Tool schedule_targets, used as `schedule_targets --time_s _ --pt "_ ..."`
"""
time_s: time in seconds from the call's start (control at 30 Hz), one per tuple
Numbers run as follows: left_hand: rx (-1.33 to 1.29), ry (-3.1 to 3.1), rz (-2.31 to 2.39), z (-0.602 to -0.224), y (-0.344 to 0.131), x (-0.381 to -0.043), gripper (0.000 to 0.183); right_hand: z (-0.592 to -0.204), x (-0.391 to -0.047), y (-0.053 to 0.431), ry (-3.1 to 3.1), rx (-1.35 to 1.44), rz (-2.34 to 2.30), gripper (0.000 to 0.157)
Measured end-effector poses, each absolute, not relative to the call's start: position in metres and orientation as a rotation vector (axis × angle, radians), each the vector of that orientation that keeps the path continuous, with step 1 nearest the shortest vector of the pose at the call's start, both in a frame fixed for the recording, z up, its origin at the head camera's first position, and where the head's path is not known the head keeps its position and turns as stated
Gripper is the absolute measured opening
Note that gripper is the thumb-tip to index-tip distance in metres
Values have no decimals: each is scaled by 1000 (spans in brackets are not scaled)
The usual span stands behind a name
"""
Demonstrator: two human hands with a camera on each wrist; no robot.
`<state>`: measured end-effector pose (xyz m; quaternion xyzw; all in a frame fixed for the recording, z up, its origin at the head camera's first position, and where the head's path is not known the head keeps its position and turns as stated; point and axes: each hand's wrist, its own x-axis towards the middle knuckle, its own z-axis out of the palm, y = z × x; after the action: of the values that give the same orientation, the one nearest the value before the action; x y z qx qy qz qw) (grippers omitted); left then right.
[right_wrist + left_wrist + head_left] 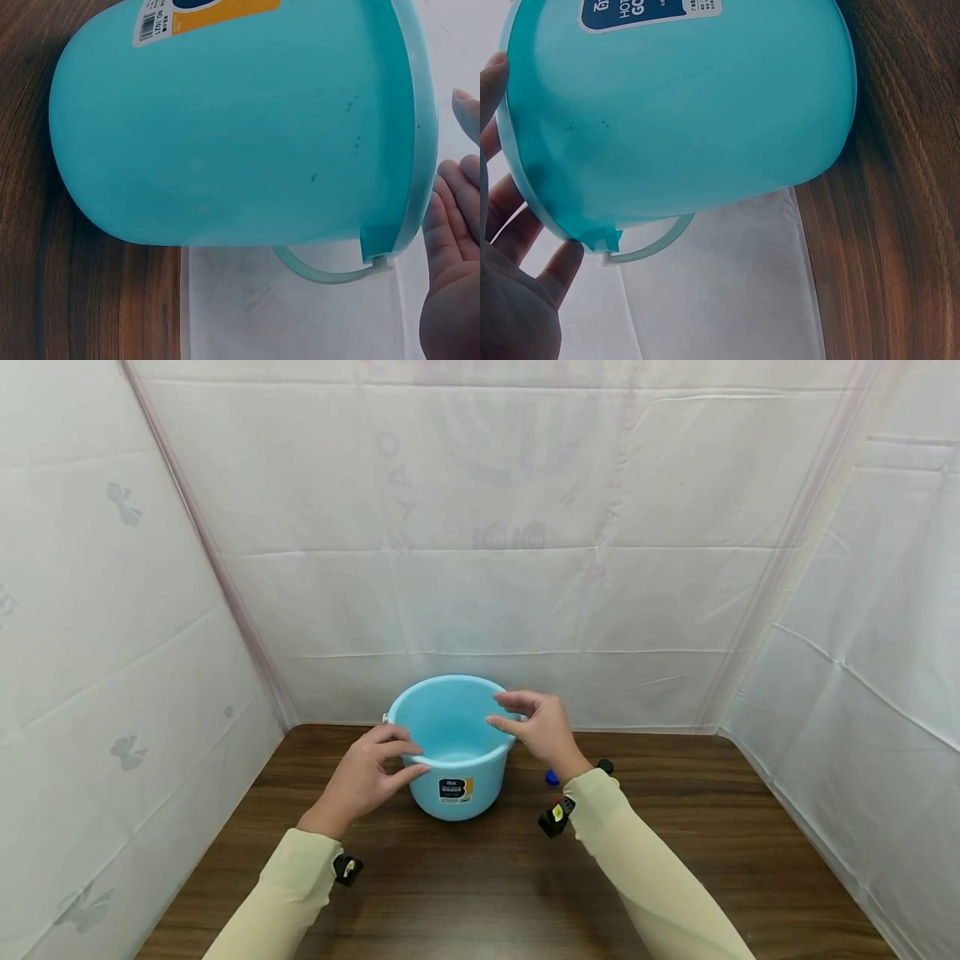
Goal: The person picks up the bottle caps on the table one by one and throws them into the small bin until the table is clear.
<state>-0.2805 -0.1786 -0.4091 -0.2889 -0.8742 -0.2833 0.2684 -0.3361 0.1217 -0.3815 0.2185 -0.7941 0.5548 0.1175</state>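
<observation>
A light-blue bucket point(489, 783) stands upright on the wooden table, its label point(455, 789) facing me. At the bucket's front-left rim is my left hand point(362, 774), thumb and fingers apart and loosely bent. In the left wrist view, its fingertips point(570, 259) lie right at the rim near the handle's hinge. My right hand point(546, 727) hovers over the right rim with thumb and fingers spread, nothing between them. In the right wrist view, the right fingers point(448, 232) are just above the rim. The pale handle point(322, 276) hangs down at the bucket's far side.
Beside my right wrist lie a small blue object point(552, 777) and a small black one point(604, 767), partly hidden by the arm. White sheeting point(480, 602) walls the table point(675, 827) at the back and both sides. Each wrist carries a black camera point(557, 817).
</observation>
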Motion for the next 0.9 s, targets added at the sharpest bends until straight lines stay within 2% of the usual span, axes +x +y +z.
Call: schedule_targets --time_s 0.27,0.67,0.9 --pt "-770 -2361 -768 -410 -179 -280 19 -383 -336 124 -2315 642 1648 47" --pt "-773 -2361 -773 -409 -178 -280 18 -384 -336 129 -2267 639 1687 38" --pt "-783 -2351 -764 -409 -179 -280 17 -388 -334 134 -2263 646 1694 40"
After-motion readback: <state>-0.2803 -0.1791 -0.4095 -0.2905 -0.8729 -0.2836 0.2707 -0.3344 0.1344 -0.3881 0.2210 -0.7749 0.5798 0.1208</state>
